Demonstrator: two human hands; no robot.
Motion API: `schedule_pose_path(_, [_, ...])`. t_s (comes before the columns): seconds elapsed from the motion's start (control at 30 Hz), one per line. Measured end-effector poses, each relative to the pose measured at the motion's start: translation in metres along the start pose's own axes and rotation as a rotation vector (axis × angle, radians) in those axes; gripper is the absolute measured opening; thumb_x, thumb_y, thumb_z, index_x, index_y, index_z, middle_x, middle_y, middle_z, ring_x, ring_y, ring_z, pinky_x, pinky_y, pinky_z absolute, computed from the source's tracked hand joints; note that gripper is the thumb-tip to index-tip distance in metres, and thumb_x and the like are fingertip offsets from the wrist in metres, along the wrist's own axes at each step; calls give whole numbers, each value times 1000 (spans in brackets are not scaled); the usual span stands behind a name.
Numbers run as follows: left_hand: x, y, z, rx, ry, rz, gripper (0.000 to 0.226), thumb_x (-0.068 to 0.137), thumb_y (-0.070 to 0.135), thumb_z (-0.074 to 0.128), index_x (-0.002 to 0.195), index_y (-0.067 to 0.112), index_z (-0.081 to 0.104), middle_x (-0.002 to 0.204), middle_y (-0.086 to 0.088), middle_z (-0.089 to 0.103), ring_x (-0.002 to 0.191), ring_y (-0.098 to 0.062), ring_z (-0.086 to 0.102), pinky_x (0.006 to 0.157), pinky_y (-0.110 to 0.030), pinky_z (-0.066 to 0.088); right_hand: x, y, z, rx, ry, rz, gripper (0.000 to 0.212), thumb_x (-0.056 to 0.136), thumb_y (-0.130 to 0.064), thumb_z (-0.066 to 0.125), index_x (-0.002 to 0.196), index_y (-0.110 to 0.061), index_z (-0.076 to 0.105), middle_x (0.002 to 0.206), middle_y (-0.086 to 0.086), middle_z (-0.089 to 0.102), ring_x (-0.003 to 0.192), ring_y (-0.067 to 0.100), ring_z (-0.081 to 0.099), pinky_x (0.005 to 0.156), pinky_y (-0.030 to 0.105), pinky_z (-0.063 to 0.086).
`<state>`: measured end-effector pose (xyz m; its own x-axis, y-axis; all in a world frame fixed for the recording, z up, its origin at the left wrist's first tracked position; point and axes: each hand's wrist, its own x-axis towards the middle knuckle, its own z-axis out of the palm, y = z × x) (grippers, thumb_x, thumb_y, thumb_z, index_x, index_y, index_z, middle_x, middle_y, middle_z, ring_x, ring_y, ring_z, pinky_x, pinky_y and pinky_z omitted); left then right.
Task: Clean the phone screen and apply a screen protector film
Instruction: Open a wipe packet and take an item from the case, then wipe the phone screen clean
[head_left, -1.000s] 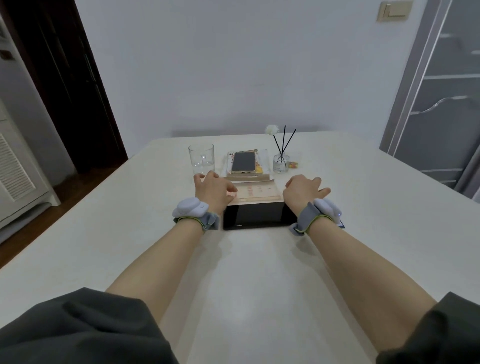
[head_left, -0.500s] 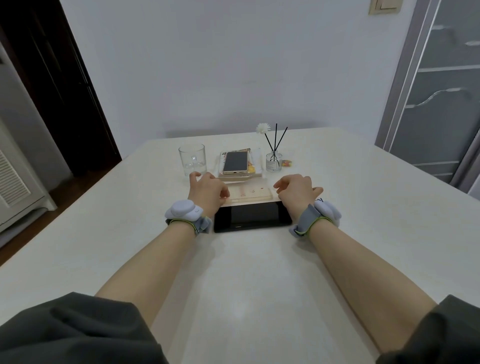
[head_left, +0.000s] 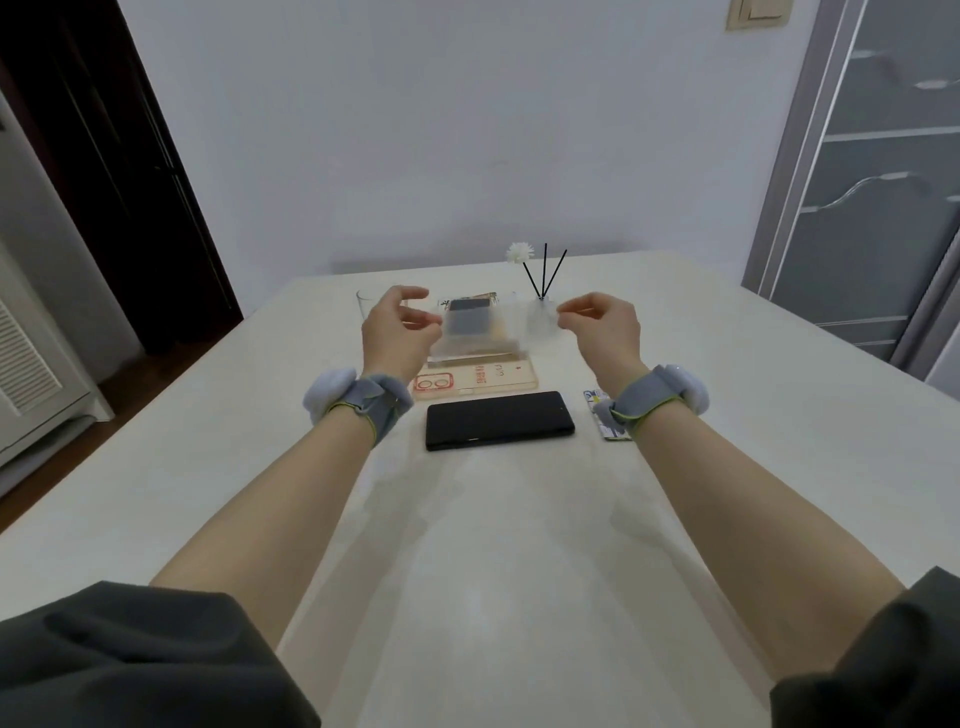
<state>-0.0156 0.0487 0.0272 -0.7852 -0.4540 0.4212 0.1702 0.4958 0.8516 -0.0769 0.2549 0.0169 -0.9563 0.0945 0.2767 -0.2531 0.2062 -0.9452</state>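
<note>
- The film (head_left: 493, 325) is off the table (head_left: 727, 415) and raised in the air between both hands, above and behind the phone (head_left: 500, 420). Laying it down looks like the step in hand.
- The phone lies flat, screen up and bare, so the film is not yet on. I cannot tell whether the screen has been wiped.
- The right hand (head_left: 602, 327) pinches the film's right edge.
- The left hand (head_left: 397, 332) curls its fingers at the film's left edge; blur hides whether they grip it.
- A flat box (head_left: 478, 383) lies just behind the phone, and what it holds is not visible.
- A small packet (head_left: 610, 432) lies beside the right wrist.
- A bottle (head_left: 542, 312) holds dark sticks (head_left: 544, 270).
- The glass (head_left: 365, 302) is mostly hidden.
</note>
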Motion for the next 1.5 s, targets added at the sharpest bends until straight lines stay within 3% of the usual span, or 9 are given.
schedule_pose_path(0.07, [-1,2,-3,-108,1,-97,43,79,-1,64,119,12,55,88,-5,69,76,-17,61,61,-9,51,-1,1,-5,47,-16,68,14,76,-4,66,78,-17,71,79,2,66,78,17,55,70,27,45])
schedule_pose_path(0.17, [-6,-2,-6,-252,-33,-290,53,75,-7,69,123,7,50,84,-7,66,79,-25,62,79,-37,57,-4,9,-11,67,-51,201,12,72,2,66,71,-10,68,72,9,63,64,19,53,60,25,46])
schedule_pose_path(0.27, [-15,-9,-8,-227,-44,-393,56,70,-9,73,120,3,50,84,-13,66,77,-28,63,86,-45,56,-13,16,-13,69,-69,316,9,72,6,67,79,2,68,64,14,58,51,20,54,50,22,49])
schedule_pose_path(0.37, [-24,-17,-10,-209,-34,-465,53,70,-9,74,116,4,53,101,-23,67,78,-28,65,85,-42,57,-22,20,-13,57,-68,361,13,71,8,70,84,4,68,62,14,59,48,21,54,52,22,53])
schedule_pose_path(0.53, [-31,-28,-13,-244,-9,-537,51,70,-8,74,116,5,54,109,-23,65,84,-28,63,74,-34,59,-31,26,-7,-16,-58,352,14,71,9,70,85,7,70,74,20,65,57,25,60,74,35,60])
schedule_pose_path(0.67, [-30,-33,-11,-243,20,-533,53,70,-9,74,116,5,53,110,-23,64,86,-31,67,79,-41,59,-31,26,-5,-27,-65,320,14,70,10,70,83,9,71,70,17,64,53,24,58,58,24,57])
schedule_pose_path(0.77, [-28,-38,-8,-198,43,-494,55,68,-7,77,116,7,53,95,-15,67,73,-24,65,74,-37,60,-31,28,-5,-40,-81,303,11,71,8,71,81,4,71,62,10,62,49,18,58,41,13,49])
schedule_pose_path(1.0, [-35,-44,-1,-176,54,-456,54,66,-8,77,112,10,53,75,-3,64,59,-15,62,50,-21,57,-27,35,-6,-82,-68,285,12,71,5,72,67,-6,69,61,8,63,47,14,56,41,12,47])
schedule_pose_path(1.5, [-37,-49,2,-37,68,-400,54,64,-4,77,112,10,57,82,-7,68,74,-25,69,73,-37,60,-32,34,-5,-104,-70,282,14,67,6,70,64,-7,69,55,7,60,41,12,52,41,15,44])
